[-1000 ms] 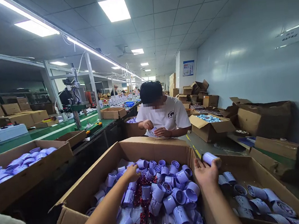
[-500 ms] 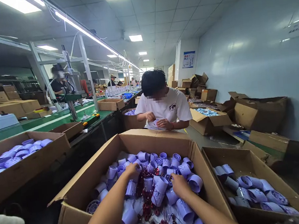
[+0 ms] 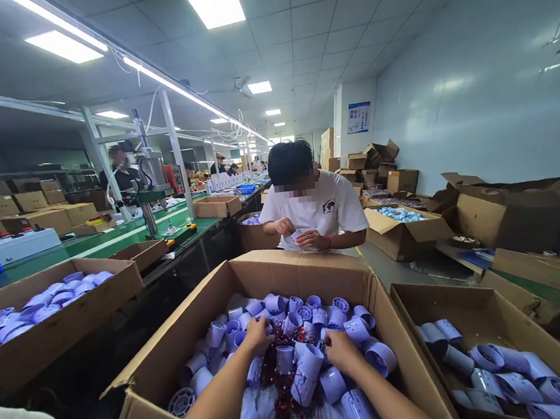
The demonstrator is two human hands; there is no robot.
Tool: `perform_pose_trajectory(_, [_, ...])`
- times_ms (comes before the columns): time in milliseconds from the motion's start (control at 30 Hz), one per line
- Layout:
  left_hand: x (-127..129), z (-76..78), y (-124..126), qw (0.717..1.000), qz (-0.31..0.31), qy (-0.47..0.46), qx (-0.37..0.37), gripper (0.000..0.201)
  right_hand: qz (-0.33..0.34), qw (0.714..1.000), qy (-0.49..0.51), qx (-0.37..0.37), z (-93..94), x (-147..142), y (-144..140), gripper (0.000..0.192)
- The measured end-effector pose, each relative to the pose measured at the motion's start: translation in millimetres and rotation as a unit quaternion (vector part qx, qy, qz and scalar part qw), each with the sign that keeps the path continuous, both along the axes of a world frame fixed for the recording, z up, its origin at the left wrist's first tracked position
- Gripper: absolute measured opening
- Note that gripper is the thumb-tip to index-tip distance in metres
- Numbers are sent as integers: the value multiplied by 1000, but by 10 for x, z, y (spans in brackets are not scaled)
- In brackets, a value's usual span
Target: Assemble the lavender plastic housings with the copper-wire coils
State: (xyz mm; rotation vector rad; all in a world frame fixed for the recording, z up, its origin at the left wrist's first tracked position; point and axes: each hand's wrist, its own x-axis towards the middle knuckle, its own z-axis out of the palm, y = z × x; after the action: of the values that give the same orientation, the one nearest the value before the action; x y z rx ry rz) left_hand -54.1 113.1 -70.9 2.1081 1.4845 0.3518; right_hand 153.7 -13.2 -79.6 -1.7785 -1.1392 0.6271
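Observation:
A large cardboard box (image 3: 294, 276) in front of me holds a heap of lilac plastic cylinder parts (image 3: 310, 359), with reddish copper coils (image 3: 282, 406) among them. Both my forearms reach into it. My left hand (image 3: 256, 336) lies on the heap left of the middle, its fingers curled down over the parts. A little to the right, my right hand (image 3: 341, 349) also rests on the pile, fingers bent among the cylinders. Whether either hand grips a part is hidden by the fingers.
A second box (image 3: 492, 320) at my right holds more lilac parts (image 3: 497, 373). Another box of them (image 3: 56, 319) stands at the left. A person in a white shirt (image 3: 316, 212) sits just beyond my box. A green conveyor line (image 3: 88, 243) with a press (image 3: 149, 176) runs along the left.
My right hand came back from over the right-hand box, where it held a lilac cylinder, and now lies on the heap. My left hand shifted only slightly on the heap.

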Motion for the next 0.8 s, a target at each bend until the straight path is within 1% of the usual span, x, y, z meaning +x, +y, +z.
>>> perform_pose_trajectory(133, [-10,-22,-56,999,24,29,18,29,16,995,85,51,196,-37,128,17])
perform_pose_trajectory(233, [-24,-18,-74,998,36,33,29,36,45,982,169,74,329,-74,158,6])
perform_pose_trajectory(267, [-27,-14,-72,998,40,31,32,37,58,975,197,82,363,-88,151,7])
perform_pose_trajectory(400, [-35,12,-35,997,52,8,48,34,96,946,282,126,449,-162,89,26])
perform_pose_trajectory(500, [-37,59,-14,996,55,-22,61,30,108,928,328,138,484,-223,51,39])
perform_pose_trajectory(567, [-29,125,-7,994,61,-45,79,28,117,918,357,128,513,-251,33,43])
perform_pose_trajectory(633, [-10,231,3,989,74,-70,109,29,129,907,385,113,561,-260,16,43])
perform_pose_trajectory(733, [47,452,10,976,86,-111,165,35,150,888,422,104,685,-239,-22,41])
perform_pose_trajectory(800, [104,604,-11,967,83,-143,194,41,161,876,442,110,789,-214,-61,38])
